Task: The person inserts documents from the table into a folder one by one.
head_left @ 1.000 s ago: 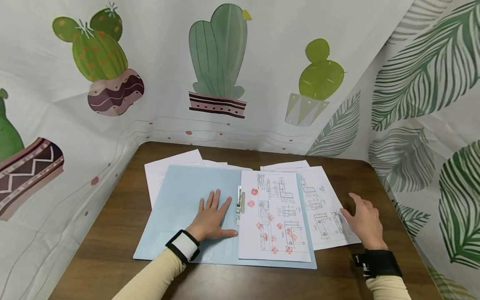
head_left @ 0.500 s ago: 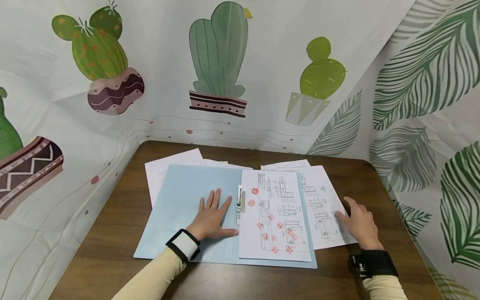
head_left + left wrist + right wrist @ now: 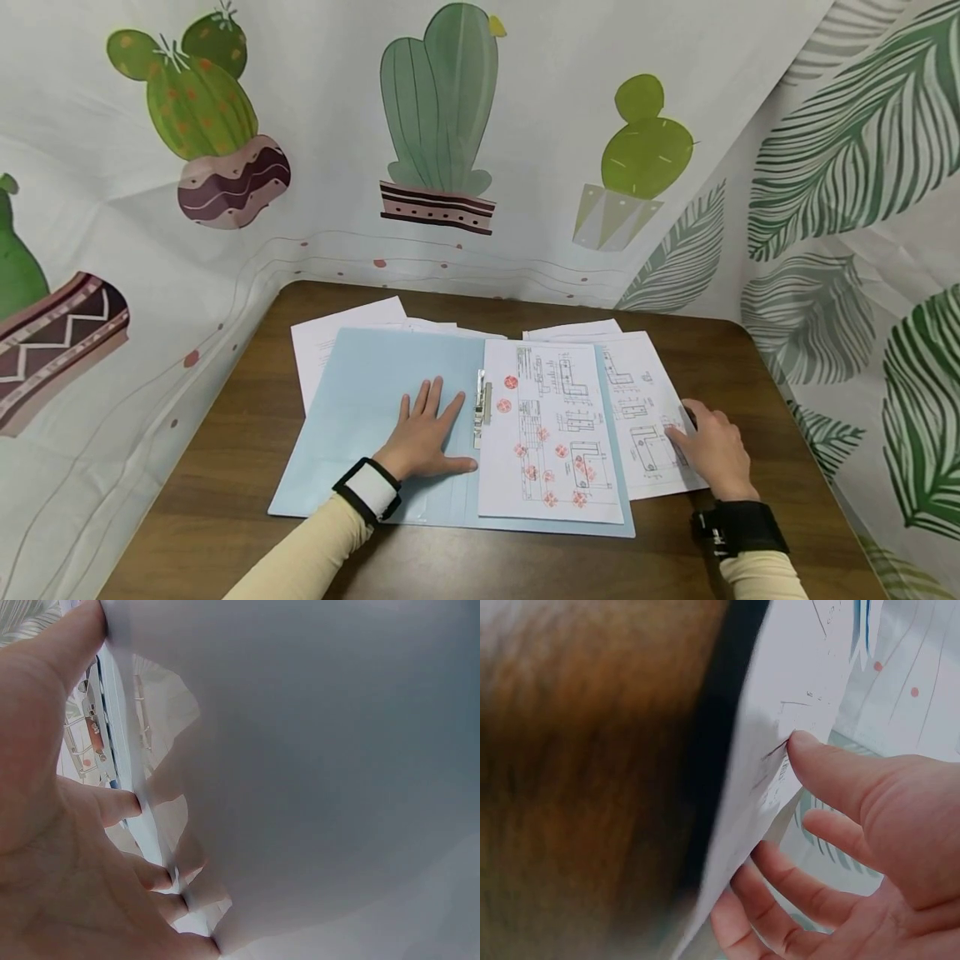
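A light blue folder (image 3: 322,433) lies spread on the table, with a metal lever clip (image 3: 480,408) along its middle. On its right side rests a technical drawing sheet (image 3: 547,367) with red stamp marks. My left hand (image 3: 423,442) presses flat on the bare left cover, fingers spread; the left wrist view shows its fingertips on the blue surface (image 3: 315,765). To the right of the folder, my right hand (image 3: 716,450) is at the edge of a loose drawing sheet (image 3: 645,400). In the right wrist view, its thumb (image 3: 817,761) lies on the paper while curled fingers meet the edge.
More white papers (image 3: 345,321) stick out behind the folder at the back left, and others (image 3: 585,329) at the back right. The brown wooden table (image 3: 450,567) borders a cactus-printed cloth (image 3: 315,183) behind and a leaf-printed cloth (image 3: 825,292) at the right.
My right hand has moved left and slightly down onto the loose sheet's right edge, and its fingers have curled in. The left hand and folder stay put.
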The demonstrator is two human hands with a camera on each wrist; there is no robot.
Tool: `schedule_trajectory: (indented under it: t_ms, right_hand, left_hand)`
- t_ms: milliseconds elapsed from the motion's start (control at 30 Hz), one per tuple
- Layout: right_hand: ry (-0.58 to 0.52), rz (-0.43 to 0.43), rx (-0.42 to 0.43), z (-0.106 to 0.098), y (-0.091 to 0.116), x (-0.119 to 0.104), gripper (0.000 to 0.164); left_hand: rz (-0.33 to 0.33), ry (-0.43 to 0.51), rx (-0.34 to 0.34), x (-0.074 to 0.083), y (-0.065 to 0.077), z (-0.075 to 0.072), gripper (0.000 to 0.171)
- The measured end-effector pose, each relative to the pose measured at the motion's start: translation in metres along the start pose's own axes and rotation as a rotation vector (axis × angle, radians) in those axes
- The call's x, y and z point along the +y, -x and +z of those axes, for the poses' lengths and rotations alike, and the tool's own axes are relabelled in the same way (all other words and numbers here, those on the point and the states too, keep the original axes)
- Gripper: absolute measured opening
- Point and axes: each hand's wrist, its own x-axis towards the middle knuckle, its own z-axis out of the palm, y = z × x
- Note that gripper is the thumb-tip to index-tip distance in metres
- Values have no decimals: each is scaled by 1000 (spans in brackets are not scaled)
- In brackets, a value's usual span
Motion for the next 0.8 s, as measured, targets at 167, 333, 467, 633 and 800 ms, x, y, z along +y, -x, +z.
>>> schedule_trajectory:
  t_ms: [167,333,467,633,800]
  right_hand:
    - [-24,-5,1,1,1,0,64]
    - [-57,-12,2,1,0,3,66]
    - [-80,-17,16,-1,0,5,62]
    - [-101,26,32,-3,0,6,48]
    - [-115,85,23,-4,-1,5,29]
  left_hand:
    - [-6,-18,-2,-1,-1,2,112]
    - [-3,-10,10,-1,-1,3,112]
    - [-4,-16,6,0,0,2,112]
    - [-1,-14,8,0,-1,2,112]
    - [-10,-31,10,-1,-2,5,112]
